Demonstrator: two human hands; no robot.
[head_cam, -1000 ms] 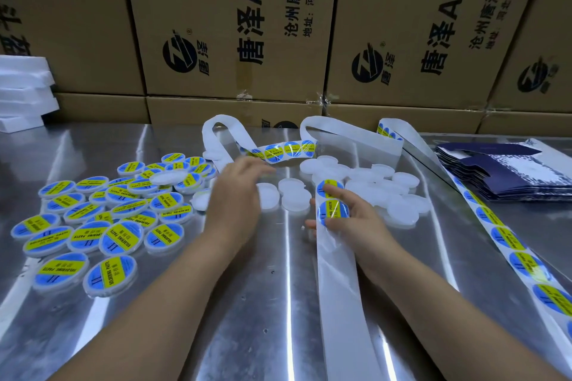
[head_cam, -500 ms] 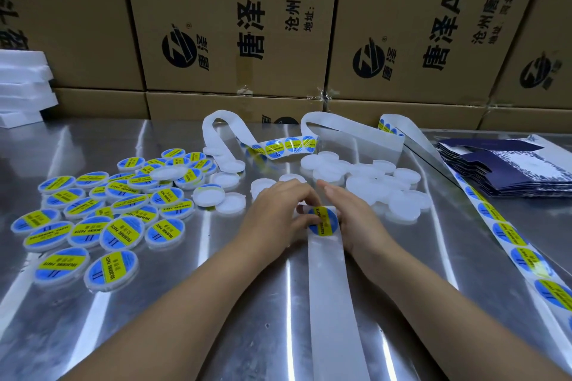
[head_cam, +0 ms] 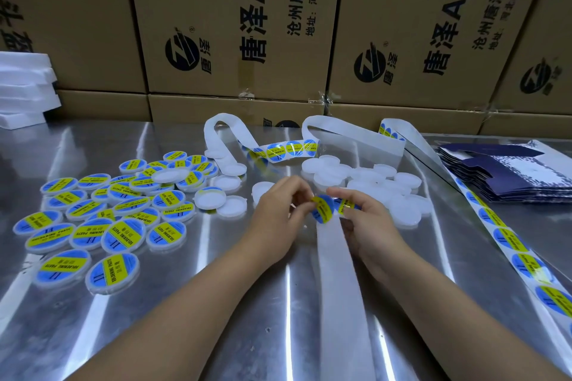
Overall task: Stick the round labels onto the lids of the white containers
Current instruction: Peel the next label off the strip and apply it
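At the table's middle my left hand pinches the edge of a round blue-and-yellow label that stands half lifted off the white backing strip. My right hand grips the strip just behind it, where another label shows between the fingers. Several bare white containers lie in a heap just beyond my hands. Several labelled containers are spread out to the left.
The label strip with several labels runs along the right side and loops at the back. Dark blue folded cartons are stacked at the right. Cardboard boxes wall off the back; white foam pieces sit far left.
My left hand came over from the containers to the strip. Both hands have lifted the strip's end, and the label now peels up from the backing instead of lying flat.
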